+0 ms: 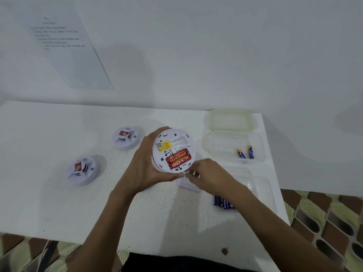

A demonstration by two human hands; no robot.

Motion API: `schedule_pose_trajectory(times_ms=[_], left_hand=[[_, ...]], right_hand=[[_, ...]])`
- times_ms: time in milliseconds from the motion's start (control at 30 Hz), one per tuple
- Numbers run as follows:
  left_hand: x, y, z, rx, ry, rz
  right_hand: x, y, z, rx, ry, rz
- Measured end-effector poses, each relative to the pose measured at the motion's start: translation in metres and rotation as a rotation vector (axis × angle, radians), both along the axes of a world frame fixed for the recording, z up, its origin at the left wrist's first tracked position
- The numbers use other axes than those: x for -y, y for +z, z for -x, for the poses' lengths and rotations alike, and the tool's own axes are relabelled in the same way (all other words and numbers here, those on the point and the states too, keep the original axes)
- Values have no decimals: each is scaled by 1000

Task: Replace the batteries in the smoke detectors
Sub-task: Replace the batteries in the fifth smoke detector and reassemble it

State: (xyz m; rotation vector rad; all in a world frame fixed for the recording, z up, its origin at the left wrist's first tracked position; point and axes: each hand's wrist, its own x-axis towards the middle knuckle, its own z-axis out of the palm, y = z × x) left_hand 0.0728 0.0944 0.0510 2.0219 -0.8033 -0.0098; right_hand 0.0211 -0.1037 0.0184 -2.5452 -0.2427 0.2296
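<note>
My left hand (pixel 146 163) grips a round white smoke detector (pixel 173 143), tilted with its back towards me. Two red batteries (pixel 178 159) sit in its uncovered compartment. My right hand (pixel 206 174) is at the detector's lower edge, fingertips curled at the rim; what they pinch is unclear. A white cover piece (pixel 187 185) lies on the table just below that hand. Two more detectors lie face up on the left, one nearer (pixel 83 170) and one farther back (pixel 125 137).
A clear plastic box (pixel 220 146) with its lid open holds two blue batteries (pixel 246 153) at the right. A second clear tray (pixel 255 185) near my right forearm holds several blue batteries (pixel 222 202). The white table (pixel 59 203) ends near me and at the right.
</note>
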Motion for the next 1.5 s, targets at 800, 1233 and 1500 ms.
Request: schedule_pose_trajectory(times_ms=[800,1233,1500], left_hand=[[19,4,0,-30,-9,14],[27,4,-8,23,-81,-11],[34,-4,-1,19,-47,-13]], right_hand=[[-35,55,39,368,-664,-575],[-28,65,41,151,-751,-790],[-29,58,52,365,-701,-606]])
